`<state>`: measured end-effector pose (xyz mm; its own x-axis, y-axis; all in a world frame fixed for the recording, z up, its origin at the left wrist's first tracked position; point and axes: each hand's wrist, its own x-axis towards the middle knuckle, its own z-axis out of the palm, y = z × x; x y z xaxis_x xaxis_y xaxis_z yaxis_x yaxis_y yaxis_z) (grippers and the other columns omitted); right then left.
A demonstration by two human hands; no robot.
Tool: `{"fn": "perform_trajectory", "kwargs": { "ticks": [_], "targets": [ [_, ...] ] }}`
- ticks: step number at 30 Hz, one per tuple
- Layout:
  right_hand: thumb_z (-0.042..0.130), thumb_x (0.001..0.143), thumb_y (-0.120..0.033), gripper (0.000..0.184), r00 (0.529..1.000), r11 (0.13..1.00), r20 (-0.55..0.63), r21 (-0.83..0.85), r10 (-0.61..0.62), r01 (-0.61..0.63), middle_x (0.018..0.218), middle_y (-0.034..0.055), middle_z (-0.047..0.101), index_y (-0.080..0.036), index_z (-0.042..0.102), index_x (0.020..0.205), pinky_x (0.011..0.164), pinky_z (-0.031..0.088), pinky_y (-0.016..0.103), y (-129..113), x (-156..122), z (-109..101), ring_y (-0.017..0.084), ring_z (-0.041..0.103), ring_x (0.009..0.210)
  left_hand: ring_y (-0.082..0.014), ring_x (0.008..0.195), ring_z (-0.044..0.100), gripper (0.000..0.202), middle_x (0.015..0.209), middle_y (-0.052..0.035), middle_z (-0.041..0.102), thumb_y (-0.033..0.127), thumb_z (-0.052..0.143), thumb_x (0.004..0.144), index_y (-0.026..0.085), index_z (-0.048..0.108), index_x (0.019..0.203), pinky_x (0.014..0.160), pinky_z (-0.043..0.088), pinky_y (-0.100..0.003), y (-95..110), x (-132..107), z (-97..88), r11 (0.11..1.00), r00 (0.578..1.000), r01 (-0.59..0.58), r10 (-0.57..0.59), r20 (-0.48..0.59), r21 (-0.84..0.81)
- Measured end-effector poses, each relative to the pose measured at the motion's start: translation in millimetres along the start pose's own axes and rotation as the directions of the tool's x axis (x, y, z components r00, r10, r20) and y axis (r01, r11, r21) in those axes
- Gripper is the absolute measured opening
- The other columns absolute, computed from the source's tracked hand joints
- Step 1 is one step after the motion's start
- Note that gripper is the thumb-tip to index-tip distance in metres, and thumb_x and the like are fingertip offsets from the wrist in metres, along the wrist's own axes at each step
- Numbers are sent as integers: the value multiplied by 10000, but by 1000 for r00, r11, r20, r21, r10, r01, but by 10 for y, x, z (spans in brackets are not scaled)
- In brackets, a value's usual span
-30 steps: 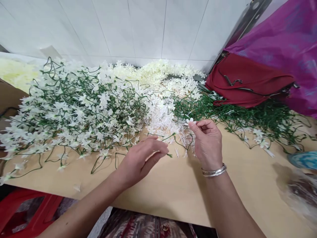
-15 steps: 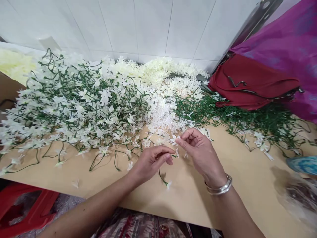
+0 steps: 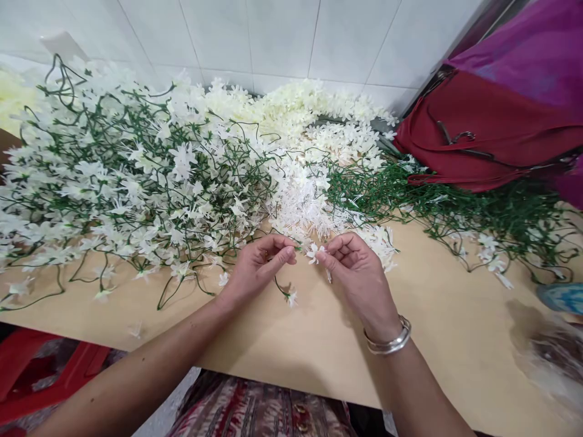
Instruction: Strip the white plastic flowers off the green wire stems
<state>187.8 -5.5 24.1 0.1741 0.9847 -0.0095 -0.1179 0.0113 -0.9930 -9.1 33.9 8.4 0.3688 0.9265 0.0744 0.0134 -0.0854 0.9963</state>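
Note:
My left hand (image 3: 257, 267) pinches a thin green stem (image 3: 281, 289) that hangs below it, with a small white flower (image 3: 292, 298) at its lower end. My right hand (image 3: 357, 276), with a silver bangle (image 3: 388, 341) on the wrist, pinches a small white flower (image 3: 314, 253) at its fingertips. The two hands meet fingertip to fingertip above the tan table (image 3: 437, 340). Just beyond them lies a heap of loose white flowers (image 3: 303, 206).
A big pile of green stems with white flowers (image 3: 122, 182) covers the table's left. Bare green stems (image 3: 478, 215) spread to the right, before a dark red bag (image 3: 483, 130) and purple cloth (image 3: 528, 54). Cream flowers (image 3: 310, 106) lie by the tiled wall. A red stool (image 3: 40, 376) stands lower left.
My right hand came back from the loose flower heap with a flower and moved toward my left hand. The left hand lifted its stem, and the fingertips now meet.

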Motion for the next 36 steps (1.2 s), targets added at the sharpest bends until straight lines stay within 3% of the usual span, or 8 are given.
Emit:
{"fn": "perform_trajectory", "kwargs": {
  "ticks": [5,15,36],
  "targets": [
    [939,678,-293,301,990,973,17,185,138,-139,708,-62,603,-243,660,782,635,438,230,30,20,26,96,519,642,-136,789,685,185,836,-43,725,333,689,954,152,707,985,768,533,-248,6,-18,20,999,997,-25,27,70,-40],
    [978,628,-272,331,937,883,166,317,306,-345,705,-66,607,-233,672,747,633,436,210,17,52,10,82,505,639,-117,733,644,115,812,-32,709,270,700,940,157,696,920,691,505,-231,43,-35,46,998,997,-58,57,54,11],
    [955,627,-324,365,977,951,15,226,213,-211,702,-60,557,-244,618,739,679,477,244,75,31,103,112,515,666,-133,751,683,170,851,-49,726,329,705,946,161,692,968,709,544,-245,-4,-28,60,999,999,-34,34,37,9]
  ]
}}
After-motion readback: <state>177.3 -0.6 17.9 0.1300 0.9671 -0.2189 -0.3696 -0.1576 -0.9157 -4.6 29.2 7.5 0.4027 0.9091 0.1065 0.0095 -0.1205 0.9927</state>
